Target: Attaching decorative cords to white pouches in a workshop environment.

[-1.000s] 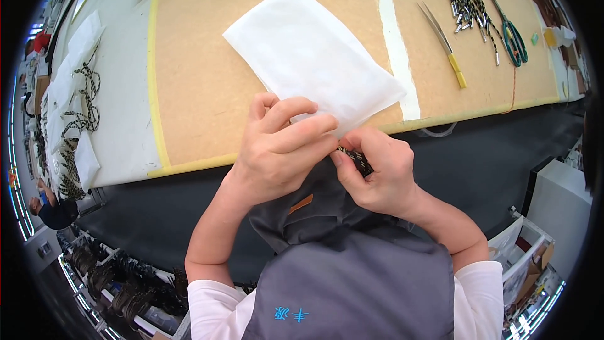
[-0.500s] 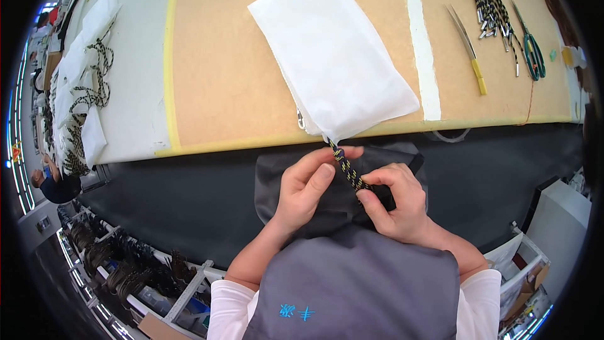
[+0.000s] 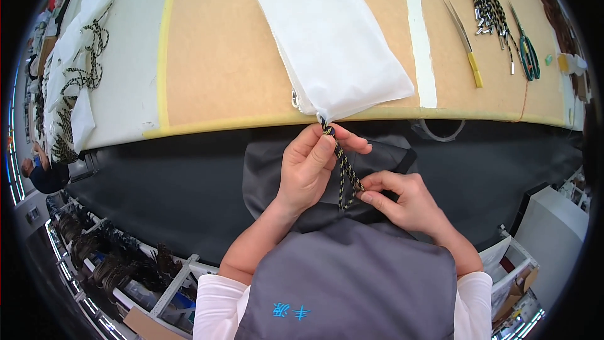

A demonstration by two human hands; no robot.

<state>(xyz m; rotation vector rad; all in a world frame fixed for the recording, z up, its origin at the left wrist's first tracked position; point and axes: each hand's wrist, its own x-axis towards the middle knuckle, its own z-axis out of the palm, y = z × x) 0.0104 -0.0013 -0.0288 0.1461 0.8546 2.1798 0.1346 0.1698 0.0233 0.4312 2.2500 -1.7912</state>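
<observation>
A white fabric pouch lies flat on the table, its near corner at the front edge. From that corner hangs a black-and-yellow cord, knotted close to the pouch. My left hand pinches the cord at the knot between thumb and forefinger, the other fingers held out behind it. Lower down, my right hand pinches the cord's lower part with thumb and fingertips. One strand dangles loose to the left of those fingertips. A metal zipper pull sits at the pouch's left side.
Yellow-handled tweezers, green-handled scissors and a bundle of metal-tipped cords lie at the right. More white pouches with cords are piled at the left. Racks of cord stand below left. Another person is at far left.
My left hand has closed its thumb and forefinger on the knot. The right hand has drawn slightly down and right, and the cord's strands have spread apart.
</observation>
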